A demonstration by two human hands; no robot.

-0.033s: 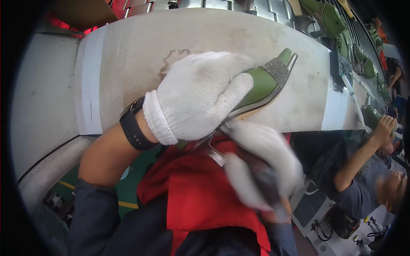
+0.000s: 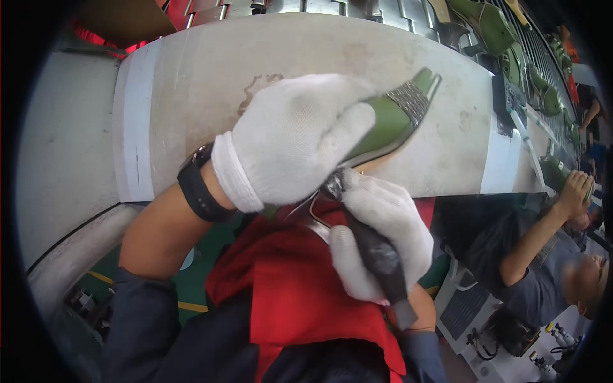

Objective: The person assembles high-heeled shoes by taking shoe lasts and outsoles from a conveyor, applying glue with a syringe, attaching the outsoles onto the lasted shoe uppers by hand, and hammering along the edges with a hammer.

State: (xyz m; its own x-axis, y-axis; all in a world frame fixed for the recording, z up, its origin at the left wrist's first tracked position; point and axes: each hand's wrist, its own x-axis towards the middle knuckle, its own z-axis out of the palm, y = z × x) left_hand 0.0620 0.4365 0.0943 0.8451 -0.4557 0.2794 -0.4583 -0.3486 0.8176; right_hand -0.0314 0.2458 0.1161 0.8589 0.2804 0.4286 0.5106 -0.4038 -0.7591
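My left hand [image 2: 297, 137], in a white knit glove, is wrapped over a shoe [image 2: 389, 127] on its side at the near edge of the pale work surface. The shoe's pointed green front faces far right, with a glittery grey band across it and a tan, silver-edged sole; my palm hides the rest. My right hand [image 2: 396, 220], gloved alike, grips a dark, worn hand tool [image 2: 377, 252] against the shoe's near side. The tool's flat end points down toward my wrist. Its working end is partly hidden, so its kind is unclear. A thin bent metal piece [image 2: 313, 207] shows beside it.
The pale work surface [image 2: 191, 83] carries tape strips. Behind it runs a metal slat conveyor [image 2: 396, 9]. More green shoes [image 2: 491, 29] stand at the far right, near a dark block [image 2: 507, 102] and brushes [image 2: 527, 137]. Another person [image 2: 536, 274] works at right.
My right hand and the tool, blurred before, show sharply now and have shifted slightly up and left. The shoe's tip has tilted slightly left; my left hand keeps its hold.
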